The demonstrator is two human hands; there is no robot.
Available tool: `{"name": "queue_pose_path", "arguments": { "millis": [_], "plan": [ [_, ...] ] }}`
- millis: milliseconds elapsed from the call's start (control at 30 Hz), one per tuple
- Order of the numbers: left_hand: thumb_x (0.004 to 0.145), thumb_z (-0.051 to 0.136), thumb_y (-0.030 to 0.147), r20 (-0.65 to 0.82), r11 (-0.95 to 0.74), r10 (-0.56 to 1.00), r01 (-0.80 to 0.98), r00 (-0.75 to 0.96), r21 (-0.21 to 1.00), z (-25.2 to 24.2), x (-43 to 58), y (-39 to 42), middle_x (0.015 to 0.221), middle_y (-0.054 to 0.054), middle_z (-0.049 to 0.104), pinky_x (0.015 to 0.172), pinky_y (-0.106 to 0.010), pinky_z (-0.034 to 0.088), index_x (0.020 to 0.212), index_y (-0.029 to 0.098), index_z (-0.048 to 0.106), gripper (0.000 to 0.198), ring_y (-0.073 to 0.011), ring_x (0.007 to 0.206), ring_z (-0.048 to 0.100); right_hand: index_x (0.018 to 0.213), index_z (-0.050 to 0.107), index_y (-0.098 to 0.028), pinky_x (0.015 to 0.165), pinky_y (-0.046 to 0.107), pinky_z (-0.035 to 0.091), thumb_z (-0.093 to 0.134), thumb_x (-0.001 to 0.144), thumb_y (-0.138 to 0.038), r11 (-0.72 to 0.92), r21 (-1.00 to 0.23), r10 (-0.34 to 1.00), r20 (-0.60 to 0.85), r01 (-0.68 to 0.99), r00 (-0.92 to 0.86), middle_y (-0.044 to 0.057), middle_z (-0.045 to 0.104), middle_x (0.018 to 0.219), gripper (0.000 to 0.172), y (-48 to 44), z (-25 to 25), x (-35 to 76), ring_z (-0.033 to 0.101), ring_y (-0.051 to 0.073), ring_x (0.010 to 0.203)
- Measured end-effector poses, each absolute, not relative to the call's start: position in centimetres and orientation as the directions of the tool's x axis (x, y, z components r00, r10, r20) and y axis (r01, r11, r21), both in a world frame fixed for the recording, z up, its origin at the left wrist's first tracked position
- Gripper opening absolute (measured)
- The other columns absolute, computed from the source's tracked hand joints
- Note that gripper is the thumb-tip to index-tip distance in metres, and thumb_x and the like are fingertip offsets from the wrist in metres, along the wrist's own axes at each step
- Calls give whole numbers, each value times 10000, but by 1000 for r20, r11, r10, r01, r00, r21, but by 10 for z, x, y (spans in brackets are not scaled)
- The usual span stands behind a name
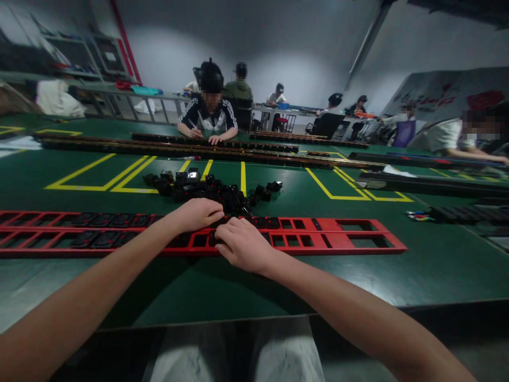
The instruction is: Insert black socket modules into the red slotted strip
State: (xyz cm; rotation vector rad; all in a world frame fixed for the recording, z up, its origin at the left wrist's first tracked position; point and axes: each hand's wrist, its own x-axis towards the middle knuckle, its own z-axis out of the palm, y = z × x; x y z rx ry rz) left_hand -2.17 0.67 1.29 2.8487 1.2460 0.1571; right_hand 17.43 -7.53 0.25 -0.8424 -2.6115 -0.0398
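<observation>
Two bare forearms reach in from the lower left and lower right corners, converging over a green bench (397, 276). The right hand (244, 245), slightly nearer, is palm down, fingers curled over a long red frame (340, 243) lying across the bench. The left hand (202, 213) is just beside it, fingers bent inward. Whether either grips anything cannot be told. Black blocks (105, 239) fill some frame openings; beyond lies a loose black pile (214, 188), then a seated co-worker (210, 109).

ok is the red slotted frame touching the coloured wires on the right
Apart: the head view shows green tabletop between the red slotted frame and the coloured wires.
</observation>
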Motion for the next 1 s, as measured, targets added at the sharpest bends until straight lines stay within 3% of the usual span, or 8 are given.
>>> {"name": "queue_pose_path", "arguments": {
  "millis": [167,767,1000],
  "plan": [
    [982,402,362,90,-672,739,740,668,32,15,-20,6,856,-34,698,646,-279,353,794,195,620,333,-185,781,610,1079,629,-180,847,345,414,569,953,-228,833,-176,548,390,525,-740,71,697,1054,148,-74,0,176,531,199,910],
    [979,401,359,100,-689,724,723,682,52,17,-20,6,826,-27,675,617,-276,315,785,192,623,338,-172,742,584,1039,683,-159,908,384,468,521,972,-240,833,-153,545,401,532,-737,90,701,1142,194,-74,1,176,575,232,1029],
    [978,407,364,105,-684,729,728,677,52,18,-20,5,832,-26,682,626,-280,349,793,197,636,339,-181,761,603,948,678,-158,888,374,467,548,934,-191,814,-188,573,408,549,-711,94,704,1047,135,-75,1,175,583,223,989]
  ]
}}
